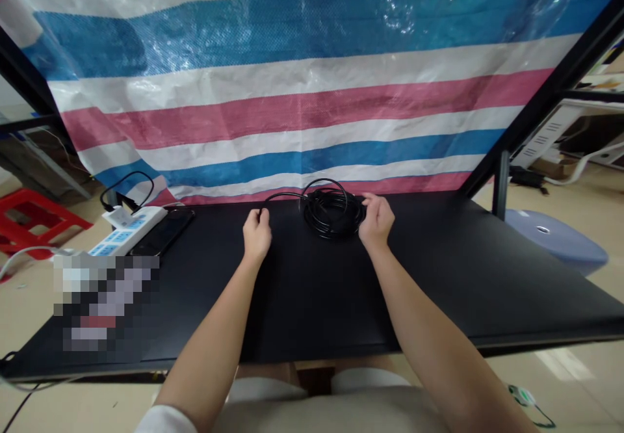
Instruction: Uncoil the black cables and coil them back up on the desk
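A coil of thin black cable (331, 212) lies at the far middle of the black table (439, 277). My right hand (375, 222) is closed on the coil's right side. A loose strand runs left from the coil to my left hand (257, 233), which pinches its end with fingers curled. Both forearms reach forward over the tabletop.
A white power strip (127, 231) with a plugged charger and a black phone (163, 233) lie at the table's left. A striped tarp (302, 95) hangs behind. A red stool (34, 218) stands on the left floor, a bluish stool (556, 238) on the right.
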Tool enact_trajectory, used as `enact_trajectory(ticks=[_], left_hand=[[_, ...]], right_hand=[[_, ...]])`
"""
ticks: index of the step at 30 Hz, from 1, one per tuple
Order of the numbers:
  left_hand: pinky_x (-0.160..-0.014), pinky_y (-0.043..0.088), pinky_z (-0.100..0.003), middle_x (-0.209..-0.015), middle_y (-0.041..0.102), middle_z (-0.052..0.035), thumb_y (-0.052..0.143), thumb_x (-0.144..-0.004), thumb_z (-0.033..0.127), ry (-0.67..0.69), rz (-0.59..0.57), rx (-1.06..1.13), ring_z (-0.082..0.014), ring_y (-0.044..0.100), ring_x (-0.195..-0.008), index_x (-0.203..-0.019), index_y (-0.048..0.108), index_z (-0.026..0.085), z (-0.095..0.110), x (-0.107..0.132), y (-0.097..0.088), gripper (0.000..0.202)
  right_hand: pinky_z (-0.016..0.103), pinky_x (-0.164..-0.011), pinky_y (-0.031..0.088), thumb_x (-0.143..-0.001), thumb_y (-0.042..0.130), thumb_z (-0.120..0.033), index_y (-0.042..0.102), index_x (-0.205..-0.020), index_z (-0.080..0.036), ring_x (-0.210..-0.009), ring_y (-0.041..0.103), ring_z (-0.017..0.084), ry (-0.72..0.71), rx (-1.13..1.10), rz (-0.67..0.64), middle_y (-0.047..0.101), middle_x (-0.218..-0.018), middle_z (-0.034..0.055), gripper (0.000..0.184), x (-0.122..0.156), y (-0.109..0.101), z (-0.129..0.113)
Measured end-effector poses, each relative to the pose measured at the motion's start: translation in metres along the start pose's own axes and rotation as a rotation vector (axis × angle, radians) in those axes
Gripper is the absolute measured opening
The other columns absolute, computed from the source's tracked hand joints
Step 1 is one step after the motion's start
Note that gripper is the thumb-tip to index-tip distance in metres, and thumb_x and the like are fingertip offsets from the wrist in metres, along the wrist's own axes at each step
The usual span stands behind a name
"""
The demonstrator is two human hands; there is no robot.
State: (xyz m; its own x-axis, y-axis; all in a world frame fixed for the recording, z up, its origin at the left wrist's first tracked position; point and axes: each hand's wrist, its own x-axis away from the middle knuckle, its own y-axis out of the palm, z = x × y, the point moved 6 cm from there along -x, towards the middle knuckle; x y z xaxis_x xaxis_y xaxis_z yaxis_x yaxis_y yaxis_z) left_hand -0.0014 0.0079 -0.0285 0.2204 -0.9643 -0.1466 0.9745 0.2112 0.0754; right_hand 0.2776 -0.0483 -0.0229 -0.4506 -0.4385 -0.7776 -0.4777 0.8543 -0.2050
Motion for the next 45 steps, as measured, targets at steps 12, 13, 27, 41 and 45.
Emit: enact_trajectory(ticks=[12, 13, 27, 41, 45], left_hand=[[-0.036, 0.026, -0.017, -0.048, 0.035, 0.0069, 0.049, -0.086, 0.020, -0.193, 0.145, 0.586, -0.0069, 0.032, -0.035, -0.061, 0.042, 0.019, 0.015, -0.013, -0.031, 0.026], [-0.036, 0.026, -0.017, -0.048, 0.033, 0.0071, 0.047, -0.089, 0.021, -0.203, 0.183, 0.617, -0.0067, 0.031, -0.035, -0.061, 0.041, 0.019, 0.015, -0.013, -0.033, 0.028], [-0.034, 0.024, -0.015, -0.047, 0.028, 0.0099, 0.034, -0.094, 0.024, -0.297, 0.438, 0.505, -0.0057, 0.030, -0.033, -0.067, 0.034, 0.021, -0.001, -0.024, -0.065, 0.027], [-0.035, 0.029, -0.015, -0.046, 0.035, 0.0103, 0.038, -0.093, 0.023, -0.171, 0.453, 0.237, -0.0060, 0.035, -0.032, -0.067, 0.036, 0.021, -0.009, -0.026, -0.064, 0.026], [-0.035, 0.029, -0.015, -0.046, 0.036, 0.0102, 0.037, -0.093, 0.021, -0.167, 0.436, 0.247, -0.0061, 0.035, -0.033, -0.066, 0.037, 0.021, -0.007, -0.024, -0.062, 0.027]], right_hand=[[0.046, -0.092, 0.042, -0.073, 0.057, -0.034, 0.071, -0.103, -0.019, -0.095, 0.059, 0.028, 0.368, 0.293, -0.403, 0.071, -0.102, 0.0104, 0.035, 0.003, 0.019, 0.062], [0.045, -0.094, 0.042, -0.072, 0.058, -0.030, 0.070, -0.105, -0.017, -0.094, 0.060, 0.027, 0.387, 0.283, -0.406, 0.071, -0.100, 0.0103, 0.038, 0.003, 0.018, 0.061], [0.043, -0.089, 0.048, -0.064, 0.054, -0.021, 0.071, -0.086, -0.018, -0.085, 0.064, 0.025, 0.387, 0.207, -0.355, 0.071, -0.087, 0.0085, 0.028, 0.003, 0.019, 0.065], [0.043, -0.087, 0.044, -0.077, 0.049, -0.013, 0.070, -0.095, -0.018, -0.093, 0.062, 0.030, 0.086, 0.454, -0.620, 0.071, -0.093, 0.0140, 0.028, -0.031, 0.077, 0.015], [0.042, -0.086, 0.044, -0.075, 0.059, -0.016, 0.069, -0.091, -0.018, -0.096, 0.063, 0.029, 0.075, 0.522, -0.841, 0.071, -0.094, 0.0138, 0.019, -0.041, 0.120, 0.020]])
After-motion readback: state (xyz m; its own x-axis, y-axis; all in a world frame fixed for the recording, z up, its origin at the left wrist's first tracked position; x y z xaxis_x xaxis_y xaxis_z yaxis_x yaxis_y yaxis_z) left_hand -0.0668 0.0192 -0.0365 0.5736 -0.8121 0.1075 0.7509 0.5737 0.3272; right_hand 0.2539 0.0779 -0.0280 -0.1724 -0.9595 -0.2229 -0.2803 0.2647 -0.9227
